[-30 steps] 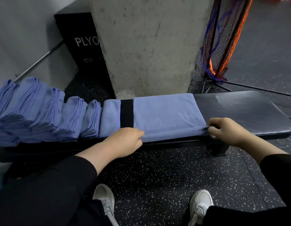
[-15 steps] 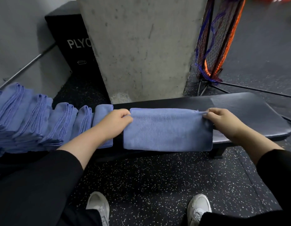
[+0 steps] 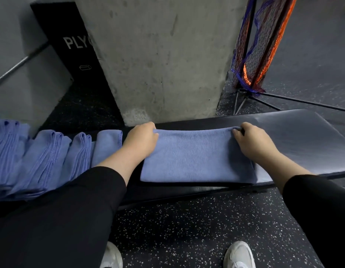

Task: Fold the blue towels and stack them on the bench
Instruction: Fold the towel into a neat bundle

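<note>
A blue towel (image 3: pixel 194 157), folded in half lengthwise, lies flat across the black padded bench (image 3: pixel 306 140). My left hand (image 3: pixel 141 140) pinches its far left corner. My right hand (image 3: pixel 252 142) pinches its far right corner. Both hands rest on the bench's far side, with the fold facing me at the near edge. To the left, a row of folded blue towels (image 3: pixel 42 161) leans in overlapping stacks along the bench; my left sleeve hides the near part of the row.
A concrete pillar (image 3: pixel 164 55) rises right behind the bench. A black plyo box (image 3: pixel 71 47) leans at the back left. An orange and blue net on a metal stand (image 3: pixel 260 49) is at the back right. Speckled rubber floor and my white shoes (image 3: pixel 239 254) are below.
Both hands lifted the towel's near edge and carried it over to the far edge, halving the towel. The hands now sit at the far corners and the towel lies flat.
</note>
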A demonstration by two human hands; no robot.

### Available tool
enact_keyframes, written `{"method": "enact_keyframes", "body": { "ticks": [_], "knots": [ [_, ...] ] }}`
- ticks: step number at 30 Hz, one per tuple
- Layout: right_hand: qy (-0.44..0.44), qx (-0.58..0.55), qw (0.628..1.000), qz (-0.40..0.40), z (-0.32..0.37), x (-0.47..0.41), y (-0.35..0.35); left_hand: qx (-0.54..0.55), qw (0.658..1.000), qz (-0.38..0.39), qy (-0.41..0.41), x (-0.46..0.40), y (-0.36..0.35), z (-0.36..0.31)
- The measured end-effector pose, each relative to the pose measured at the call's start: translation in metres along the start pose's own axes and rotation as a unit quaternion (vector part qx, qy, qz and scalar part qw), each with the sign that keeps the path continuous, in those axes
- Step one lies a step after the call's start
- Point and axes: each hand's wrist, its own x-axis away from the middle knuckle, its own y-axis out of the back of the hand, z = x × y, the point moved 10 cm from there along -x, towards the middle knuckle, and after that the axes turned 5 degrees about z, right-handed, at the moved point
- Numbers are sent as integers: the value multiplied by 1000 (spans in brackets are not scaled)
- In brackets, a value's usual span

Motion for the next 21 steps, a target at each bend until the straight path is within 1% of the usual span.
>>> {"method": "enact_keyframes", "body": {
  "ticks": [2, 4, 6, 7, 9, 11, 13, 14, 15, 17, 21],
  "knots": [
    [0, -3, 1000, -7, 1, 0, -5, -22, 999, -20, -11, -1, 1, 0],
    [14, 20, 999, -33, 10, 4, -2, -46, 997, -55, -32, 2, 6, -6],
    [38, 73, 995, -63, 25, 9, 2, -38, 991, -83, -96, 9, 10, -28],
    [58, 95, 991, -71, 34, 12, 2, -34, 987, -75, -137, 13, 6, -40],
    [103, 102, 988, -61, 53, 19, 0, -52, 976, -24, -211, 25, -14, -59],
    [124, 74, 989, -7, 68, 27, -11, -82, 964, 36, -250, 36, -39, -65],
    [119, 90, 985, 89, 78, 39, -34, -93, 962, 53, -252, 39, -50, -61],
    [118, 120, 977, 134, 82, 46, -48, -93, 963, 47, -247, 38, -49, -60],
    [121, 147, 968, 160, 86, 53, -59, -95, 965, 40, -241, 37, -48, -59],
    [114, 177, 964, 162, 90, 60, -68, -105, 968, 33, -225, 36, -46, -56],
    [82, 191, 968, 143, 90, 54, -64, -137, 972, 31, -187, 36, -42, -47]
  ]
}}
